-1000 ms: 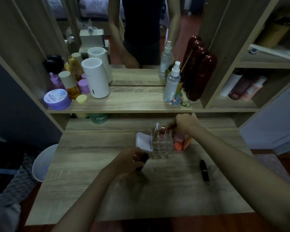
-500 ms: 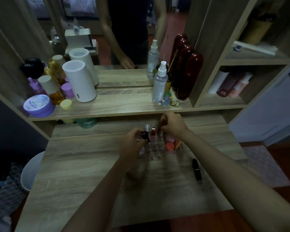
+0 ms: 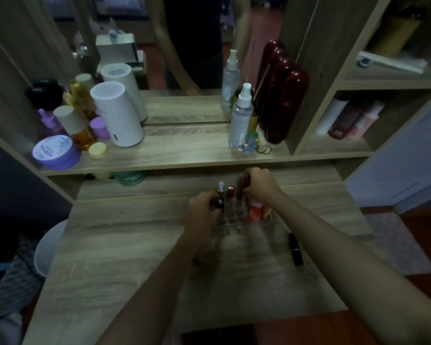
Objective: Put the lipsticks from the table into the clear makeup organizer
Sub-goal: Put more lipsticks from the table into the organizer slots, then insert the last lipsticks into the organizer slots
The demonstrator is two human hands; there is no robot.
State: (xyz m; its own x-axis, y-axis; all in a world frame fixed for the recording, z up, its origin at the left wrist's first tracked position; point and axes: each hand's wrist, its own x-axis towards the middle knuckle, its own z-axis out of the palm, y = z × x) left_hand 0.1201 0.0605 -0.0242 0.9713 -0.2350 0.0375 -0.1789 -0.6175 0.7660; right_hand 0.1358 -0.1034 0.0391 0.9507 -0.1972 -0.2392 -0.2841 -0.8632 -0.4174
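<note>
Head view looks down on a wooden worktop with a shelf raised along its far edge and a mirror behind that. At 10 o'clock on the shelf stands a white cylindrical device, with a purple jar and small bottles near it. At 1 o'clock stand tall dark red bottles, a clear spray bottle just beside them.

Both forearms reach in from 6 o'clock toward the clear makeup organizer, which sits at the middle of the worktop toward 12 o'clock. The left hand is closed around a dark lipstick, held upright at the organizer's 9 o'clock edge; whether it sits inside a compartment I cannot tell. The right hand is curled over the organizer's far side at 12 o'clock, gripping a dark reddish tube whose lower end is among the compartments.

Inside the organizer a clear-capped tube and a red-capped lipstick stand upright between the two hands. An orange-red round sponge lies in the compartment at 3 o'clock.

A black lipstick lies flat on the worktop at 4 o'clock from the organizer, apart from it and beside the right forearm.
</note>
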